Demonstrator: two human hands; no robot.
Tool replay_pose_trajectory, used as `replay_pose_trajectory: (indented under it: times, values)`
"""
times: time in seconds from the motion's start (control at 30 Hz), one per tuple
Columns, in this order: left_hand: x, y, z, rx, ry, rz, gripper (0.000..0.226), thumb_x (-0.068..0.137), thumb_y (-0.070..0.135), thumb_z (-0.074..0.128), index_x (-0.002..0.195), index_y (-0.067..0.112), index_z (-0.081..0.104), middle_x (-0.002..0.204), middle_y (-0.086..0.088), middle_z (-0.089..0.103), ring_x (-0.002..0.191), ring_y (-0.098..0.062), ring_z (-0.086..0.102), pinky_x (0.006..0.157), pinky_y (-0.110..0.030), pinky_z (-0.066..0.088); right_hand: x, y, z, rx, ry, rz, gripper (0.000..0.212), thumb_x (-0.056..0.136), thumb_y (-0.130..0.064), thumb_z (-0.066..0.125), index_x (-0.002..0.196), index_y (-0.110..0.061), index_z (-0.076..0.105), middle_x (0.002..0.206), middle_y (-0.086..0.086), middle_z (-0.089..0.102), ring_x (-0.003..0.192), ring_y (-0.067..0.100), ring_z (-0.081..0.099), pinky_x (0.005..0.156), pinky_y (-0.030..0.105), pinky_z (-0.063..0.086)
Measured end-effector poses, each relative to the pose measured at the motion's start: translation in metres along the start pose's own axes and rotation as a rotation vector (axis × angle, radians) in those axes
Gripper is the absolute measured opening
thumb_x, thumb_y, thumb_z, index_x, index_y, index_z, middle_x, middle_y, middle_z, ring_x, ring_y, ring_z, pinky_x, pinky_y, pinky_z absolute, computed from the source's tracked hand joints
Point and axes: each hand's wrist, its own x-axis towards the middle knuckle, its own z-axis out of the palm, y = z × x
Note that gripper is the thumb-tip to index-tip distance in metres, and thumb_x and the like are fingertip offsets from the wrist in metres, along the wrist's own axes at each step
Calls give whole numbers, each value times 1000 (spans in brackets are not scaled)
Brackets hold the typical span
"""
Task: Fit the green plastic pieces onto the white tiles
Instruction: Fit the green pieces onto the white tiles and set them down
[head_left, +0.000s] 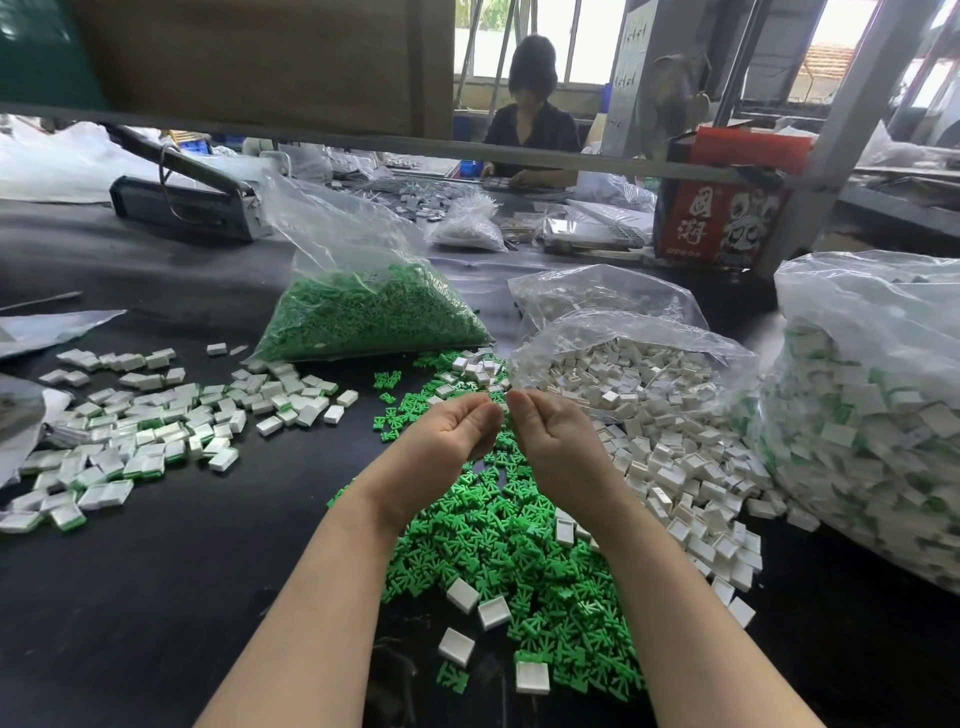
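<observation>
Both hands, left (457, 431) & right (553, 434), hovering w/ fingertips bunched over green pieces (498, 551) on table (156, 597); can't tell what they're pinching.

A red printed carton (719, 221) stands at the far right of the black tabletop (130, 597), against a grey metal post (836, 140). A grey heat sealer (182, 200) sits far left. Beyond, a dark-shirted person (532, 130) sits working under the windows (519, 36).

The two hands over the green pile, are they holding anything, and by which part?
Cannot be told. The left hand and right hand are raised with fingertips curled together, but the fingers hide whatever may be pinched.
</observation>
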Motion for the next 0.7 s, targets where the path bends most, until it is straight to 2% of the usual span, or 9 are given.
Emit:
replay_pose_trajectory:
  times: [0.1, 0.17, 0.3, 0.4, 0.6, 0.7]
  values:
    - [0, 1, 2, 14, -20, 7, 23, 103, 17, 42, 86, 16, 58, 66, 21, 57, 71, 6, 53, 76, -12, 45, 0, 1, -1, 11, -13, 8, 40, 104, -29, 43, 65, -24, 46, 47, -21, 46, 46, -1, 37, 49, 14, 28]
    - [0, 1, 4, 22, -10, 17, 23, 103, 16, 42, 86, 15, 57, 64, 20, 53, 68, 4, 50, 70, -9, 45, 0, 1, -1, 10, -11, 11, 39, 104, -29, 43, 65, -24, 47, 47, -21, 45, 46, 0, 36, 49, 16, 27]
    - [2, -1, 4, 43, 10, 19, 23, 104, 18, 42, 85, 13, 54, 73, 2, 42, 73, -9, 40, 72, -18, 42, 0, 0, -1, -30, -1, -2, 39, 104, -28, 44, 65, -22, 47, 50, -15, 45, 47, 0, 35, 51, 20, 29]
    - [3, -4, 3, 52, 17, 15, 26, 104, 19, 42, 79, 17, 51, 70, 6, 40, 72, -10, 37, 73, -25, 38, 0, -1, -1, -52, -7, 8, 40, 103, -29, 44, 65, -21, 47, 55, -11, 40, 48, 2, 33, 53, 25, 29]
    - [4, -4, 6, 15, 15, 42, 27, 104, 16, 41, 81, 19, 56, 62, 21, 51, 66, 4, 48, 69, -10, 44, -1, -1, 0, -45, 30, 5, 40, 103, -30, 43, 68, -14, 50, 54, -12, 39, 46, 2, 32, 49, 20, 27]
    - [3, -1, 8, 21, 0, 63, 30, 104, 11, 38, 81, 21, 55, 60, 28, 58, 64, 13, 55, 66, -5, 44, -1, 0, 0, -51, 34, 5, 41, 104, -30, 43, 74, -3, 53, 57, -10, 41, 50, 2, 32, 52, 24, 29]
